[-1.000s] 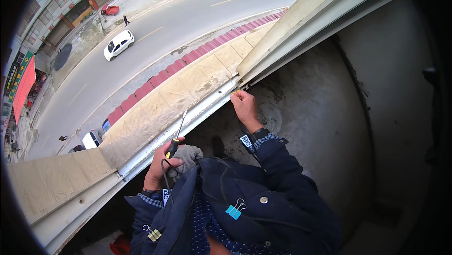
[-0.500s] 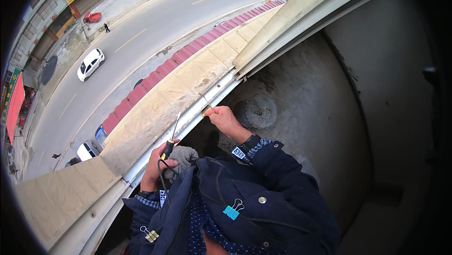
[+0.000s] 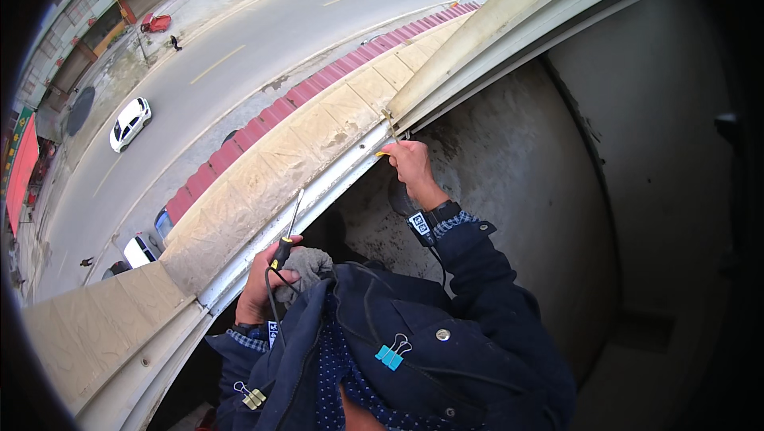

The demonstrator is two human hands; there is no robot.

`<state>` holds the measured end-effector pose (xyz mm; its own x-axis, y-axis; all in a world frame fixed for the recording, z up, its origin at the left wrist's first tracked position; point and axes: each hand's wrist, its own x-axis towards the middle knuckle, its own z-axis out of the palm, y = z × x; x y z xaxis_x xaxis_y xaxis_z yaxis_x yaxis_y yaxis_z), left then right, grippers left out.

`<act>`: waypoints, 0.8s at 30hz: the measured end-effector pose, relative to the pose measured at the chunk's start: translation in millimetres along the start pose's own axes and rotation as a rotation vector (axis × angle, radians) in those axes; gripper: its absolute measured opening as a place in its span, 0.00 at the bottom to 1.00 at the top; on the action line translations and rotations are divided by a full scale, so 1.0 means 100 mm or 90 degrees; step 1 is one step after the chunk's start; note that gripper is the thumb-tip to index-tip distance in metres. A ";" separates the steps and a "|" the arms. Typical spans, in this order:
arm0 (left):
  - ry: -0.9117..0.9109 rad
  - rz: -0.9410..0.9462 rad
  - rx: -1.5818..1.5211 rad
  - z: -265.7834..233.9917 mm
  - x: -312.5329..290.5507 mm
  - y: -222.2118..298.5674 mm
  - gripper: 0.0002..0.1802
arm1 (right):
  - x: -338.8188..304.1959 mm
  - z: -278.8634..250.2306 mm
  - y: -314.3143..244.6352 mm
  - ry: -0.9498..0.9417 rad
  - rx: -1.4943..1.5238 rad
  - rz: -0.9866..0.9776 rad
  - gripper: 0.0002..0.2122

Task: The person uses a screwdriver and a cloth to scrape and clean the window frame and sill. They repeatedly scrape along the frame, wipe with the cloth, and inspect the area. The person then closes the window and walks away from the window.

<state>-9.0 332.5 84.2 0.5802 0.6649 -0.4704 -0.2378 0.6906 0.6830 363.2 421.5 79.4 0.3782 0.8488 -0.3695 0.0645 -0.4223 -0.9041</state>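
Gray road (image 3: pixel 199 97) far off, past white rail (image 3: pixel 330 180). Left hand (image 3: pixel 257 281) grips screwdriver (image 3: pixel 282 253), touches gray cloth (image 3: pixel 309 265). Right hand (image 3: pixel 413 167), farther right, pinches thin yellow-ended tool (image 3: pixel 383 153).

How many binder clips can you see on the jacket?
2: a blue clip on the right side of the dark jacket, and a pale yellow clip on its left. Folds may hide others.

The screwdriver handle (image 3: pixel 282 254) is black and yellow, the cloth (image 3: pixel 307 267) grey, the jacket (image 3: pixel 497 323) navy, the shirt (image 3: pixel 329 399) white-dotted blue, the rail (image 3: pixel 330 172) white, the ledge (image 3: pixel 270 180) tan, roofing (image 3: pixel 294 102) beyond its outer edge maroon, the small tool's grip (image 3: pixel 381 153) apparently yellow.
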 end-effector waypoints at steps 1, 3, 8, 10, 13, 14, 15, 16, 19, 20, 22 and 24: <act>0.007 -0.004 0.007 0.02 0.01 -0.01 0.44 | 0.10 -0.02 0.03 0.016 -0.034 -0.010 0.12; 0.006 0.008 0.008 0.04 0.02 -0.01 0.43 | 0.23 -0.01 0.06 0.063 -0.122 -0.009 0.11; 0.028 0.007 0.000 0.06 0.05 -0.08 0.43 | 0.32 0.03 0.12 0.068 -0.322 -0.198 0.11; 0.027 0.009 0.002 0.06 0.07 -0.09 0.43 | 0.31 0.06 0.14 0.051 -0.372 -0.264 0.12; 0.033 0.013 0.002 0.09 0.11 -0.09 0.44 | 0.30 0.07 0.16 -0.020 -0.434 -0.314 0.12; 0.039 0.012 0.001 0.10 0.11 -0.09 0.45 | 0.30 0.07 0.17 -0.029 -0.455 -0.351 0.12; 0.034 0.017 0.000 0.11 0.12 -0.08 0.45 | 0.29 0.07 0.19 -0.031 -0.482 -0.372 0.12; 0.042 0.006 0.009 0.12 0.13 -0.07 0.45 | 0.28 0.08 0.21 -0.029 -0.511 -0.392 0.12; 0.038 0.025 0.027 0.13 0.12 -0.05 0.46 | 0.29 0.12 0.28 -0.009 -0.607 -0.413 0.10; 0.045 0.004 0.025 0.13 0.13 -0.05 0.46 | 0.31 0.14 0.31 0.002 -0.629 -0.414 0.10; 0.043 -0.004 0.021 0.12 0.14 -0.06 0.46 | 0.37 0.15 0.37 0.005 -0.666 -0.378 0.09; 0.056 0.016 0.043 0.14 0.18 -0.07 0.45 | 0.45 0.14 0.43 0.027 -0.656 -0.376 0.09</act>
<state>14.7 335.5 78.6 0.5040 0.7056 -0.4981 -0.1962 0.6552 0.7295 370.1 445.5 21.0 0.0691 0.9950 0.0720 0.9443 -0.0420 -0.3263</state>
